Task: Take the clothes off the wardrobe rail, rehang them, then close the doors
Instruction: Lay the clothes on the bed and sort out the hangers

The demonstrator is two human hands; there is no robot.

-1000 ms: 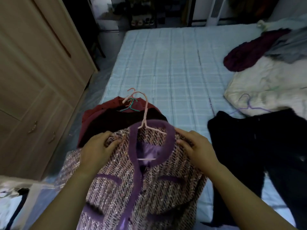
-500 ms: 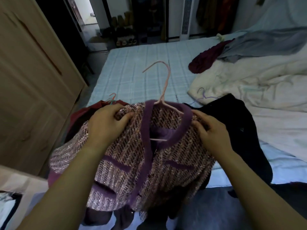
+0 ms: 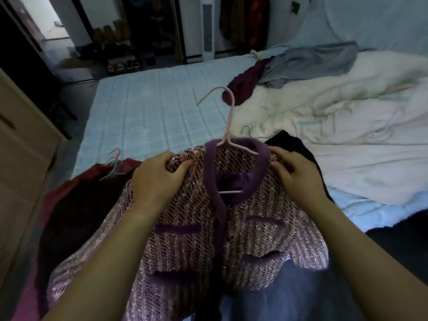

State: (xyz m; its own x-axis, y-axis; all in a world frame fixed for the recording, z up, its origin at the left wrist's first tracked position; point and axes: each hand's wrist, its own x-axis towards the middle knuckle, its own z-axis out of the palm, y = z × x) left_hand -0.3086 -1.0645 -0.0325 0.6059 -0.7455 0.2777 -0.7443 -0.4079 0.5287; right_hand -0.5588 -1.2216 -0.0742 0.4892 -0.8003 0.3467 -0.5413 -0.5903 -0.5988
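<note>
Both hands are clamped on one jacket. The left hand (image 3: 159,179) pinches the left shoulder of the pink tweed jacket (image 3: 208,232), thumb on top and fingers curled under, and the right hand (image 3: 297,174) grips the other shoulder the same way. The jacket is held up in front of the body over the near edge of the bed (image 3: 148,107), sitting on one pale pink hanger (image 3: 228,126) whose hook sticks up above the purple collar.

I count four purple-trimmed pocket flaps on the front, two per side.

Just left of the jacket there's a dark red garment (image 3: 69,205) with what looks like two more hanger hooks poking out, one salmon, one teal. To the right lies one black garment (image 3: 298,149) with a lilac hanger hook beside it. Further back: a maroon piece (image 3: 245,86), a grey one (image 3: 310,61), and a white duvet (image 3: 347,126). The wardrobe (image 3: 20,158) is at the left edge.
</note>
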